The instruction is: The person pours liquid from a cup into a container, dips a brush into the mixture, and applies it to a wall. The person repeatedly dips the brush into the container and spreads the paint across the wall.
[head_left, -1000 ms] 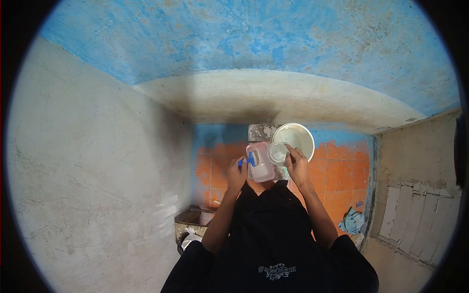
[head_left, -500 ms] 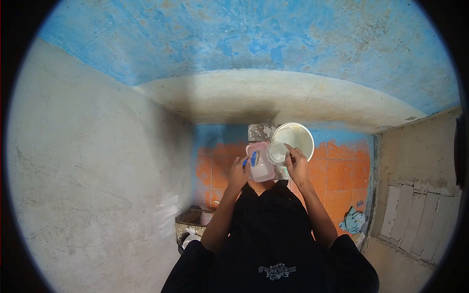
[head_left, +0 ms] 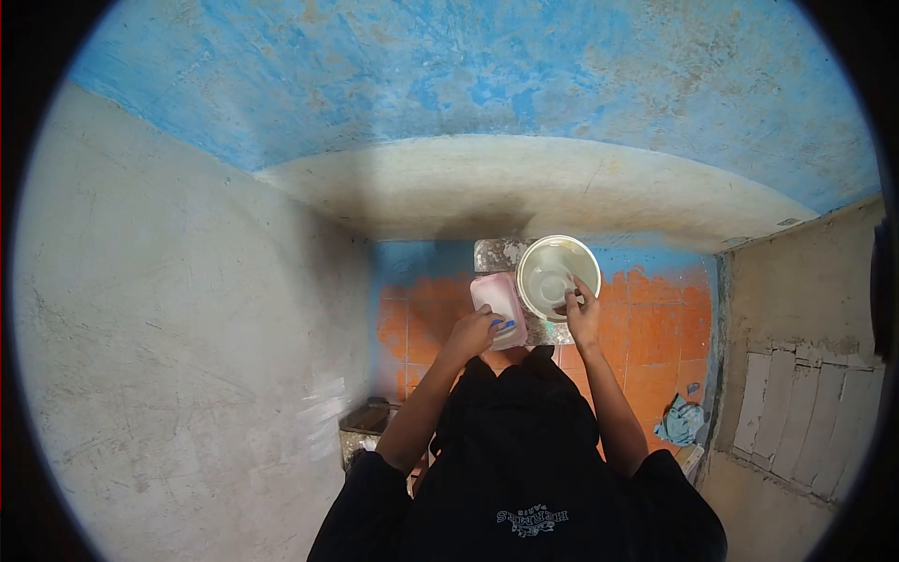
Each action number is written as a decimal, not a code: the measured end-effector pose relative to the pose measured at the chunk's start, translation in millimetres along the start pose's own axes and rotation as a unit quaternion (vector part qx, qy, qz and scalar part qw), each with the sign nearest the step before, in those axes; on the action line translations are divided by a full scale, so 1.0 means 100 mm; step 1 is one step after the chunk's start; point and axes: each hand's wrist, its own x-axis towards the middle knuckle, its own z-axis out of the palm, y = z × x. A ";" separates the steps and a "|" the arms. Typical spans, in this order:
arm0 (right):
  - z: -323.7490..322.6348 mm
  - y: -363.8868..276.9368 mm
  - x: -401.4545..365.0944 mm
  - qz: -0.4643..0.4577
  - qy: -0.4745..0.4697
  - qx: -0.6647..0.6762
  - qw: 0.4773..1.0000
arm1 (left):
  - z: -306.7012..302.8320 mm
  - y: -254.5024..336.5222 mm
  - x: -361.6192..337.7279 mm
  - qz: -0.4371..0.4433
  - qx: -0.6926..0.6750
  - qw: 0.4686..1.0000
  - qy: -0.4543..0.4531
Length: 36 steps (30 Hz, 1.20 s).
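Observation:
My left hand [head_left: 476,332] is closed on a small blue brush [head_left: 505,324] over the lower part of a pink rectangular container [head_left: 496,292]. To its right stands a round white bucket [head_left: 595,258]. A clear plastic cup [head_left: 552,285] is inside the bucket's opening, and the fingers of my right hand [head_left: 582,314] pinch its right side. Container and bucket are side by side on a worn, paint-spotted stool [head_left: 551,333]. Whether the bucket holds water is hard to tell.
Orange tiles [head_left: 651,323] cover the floor around the stool. A light blue cloth [head_left: 681,421] lies on the floor at the right. At the lower left stands a speckled box [head_left: 356,433]. A blue and white wall rises ahead.
My right hand has moved the clear cup from above the gap between container and bucket into the bucket's opening. My left hand has shifted right and down with the blue brush over the container.

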 end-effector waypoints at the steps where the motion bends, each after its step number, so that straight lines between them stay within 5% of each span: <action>1: -0.01 0.02 0.01 0.007 0.005 0.009 1.000 | -0.02 0.03 0.04 -0.002 0.011 1.000 0.004; 14: -0.06 0.06 0.02 0.030 0.026 0.028 0.999 | -0.12 0.01 0.29 0.009 0.049 0.989 0.136; 36: 0.01 -0.13 -0.05 -0.030 -0.010 -0.023 0.999 | 0.02 0.00 0.06 0.025 0.061 0.992 0.110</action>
